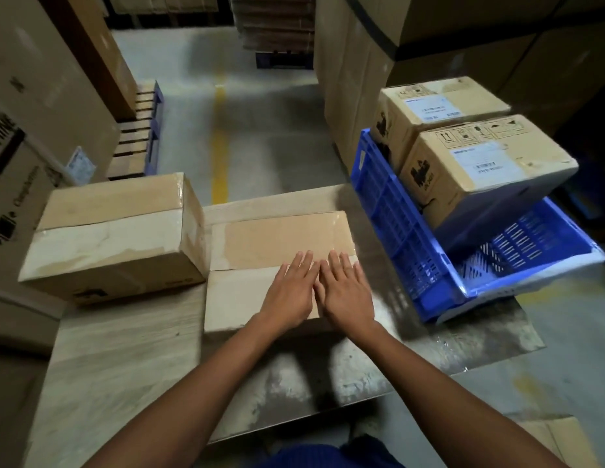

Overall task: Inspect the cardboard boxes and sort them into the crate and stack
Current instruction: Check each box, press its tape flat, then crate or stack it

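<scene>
Looking down over a warehouse work spot hemmed by tall stacked cartons (pixel 41 79) far left of the hands and a second carton wall (pixel 361 62) ahead and to the right. Between those two walls, straight ahead of the fingertips, a lane of grey concrete floor (pixel 277 130) marked by a yellow line (pixel 220 143) running away. Under both forearms, a pale worktable (pixel 125 349), its top showing left of the wrists and back toward the body, its far edge just beyond the boxes. Right of the right hand, near but apart, a blue crate (pixel 412 251) sitting skewed to the table edge; slotted crate floor showing at its near end. At its far end, two labelled cartons side by side and touching: near labelled box (pixel 490 163) and far labelled box (pixel 443 106), both rising above the rim. Left of the left hand, a taped left box (pixel 115 231), taller than its neighbour, its right edge just beside the centre box (pixel 277 241); contact not discernible. Directly beneath the palms, that centre box, low and flat on the table, tape seam across its top. Left hand (pixel 289 292) and right hand (pixel 346 293) open, fingers straight and spread, lying palm-down side by side on the box's near right part, thumbs almost meeting, gripping nothing.
</scene>
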Available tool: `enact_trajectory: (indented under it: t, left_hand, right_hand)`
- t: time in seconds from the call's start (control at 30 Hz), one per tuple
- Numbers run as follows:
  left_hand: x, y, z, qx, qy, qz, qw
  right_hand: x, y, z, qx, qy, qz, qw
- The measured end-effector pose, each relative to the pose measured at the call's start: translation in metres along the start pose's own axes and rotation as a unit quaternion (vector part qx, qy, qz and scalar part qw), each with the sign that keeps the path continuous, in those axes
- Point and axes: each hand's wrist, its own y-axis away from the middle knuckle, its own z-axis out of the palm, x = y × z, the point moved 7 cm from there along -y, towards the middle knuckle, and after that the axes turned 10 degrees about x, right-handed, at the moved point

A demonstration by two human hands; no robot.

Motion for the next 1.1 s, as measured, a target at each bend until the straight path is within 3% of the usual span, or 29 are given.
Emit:
enact_trajectory:
  t: [0.13, 0.27, 0.4, 0.5, 0.63, 0.9, 1.1]
  left_hand:
    - [-0.007, 0.008, -0.005, 0.018, -0.033, -0.006, 0.999]
    - [-0.058, 0.01, -0.026, 0.06, -0.046, -0.172, 0.982]
    - [-0.112, 0.013, -0.05, 0.1, 0.061, -0.369, 0.922]
    - [-0.133, 0.012, -0.06, 0.14, 0.209, -0.452, 0.856]
    - [-0.141, 0.014, -0.075, 0.207, 0.319, -0.46, 0.803]
    - [-0.139, 0.027, -0.128, 0.391, 0.392, -0.436, 0.709]
    - [-0.14, 0.045, -0.117, 0.441, 0.428, -0.457, 0.643]
  right_hand:
    - [0.001, 0.003, -0.008, -0.022, -0.018, 0.01, 1.0]
    - [0.016, -0.014, -0.015, -0.044, -0.123, 0.109, 0.985]
    - [0.028, -0.032, -0.024, -0.021, -0.277, 0.243, 0.929]
    - [0.032, -0.036, -0.03, 0.023, -0.378, 0.313, 0.871]
    - [0.035, -0.036, -0.038, 0.057, -0.399, 0.355, 0.843]
    - [0.03, -0.047, -0.083, 0.166, -0.344, 0.408, 0.829]
    - [0.027, -0.035, -0.09, 0.197, -0.388, 0.426, 0.793]
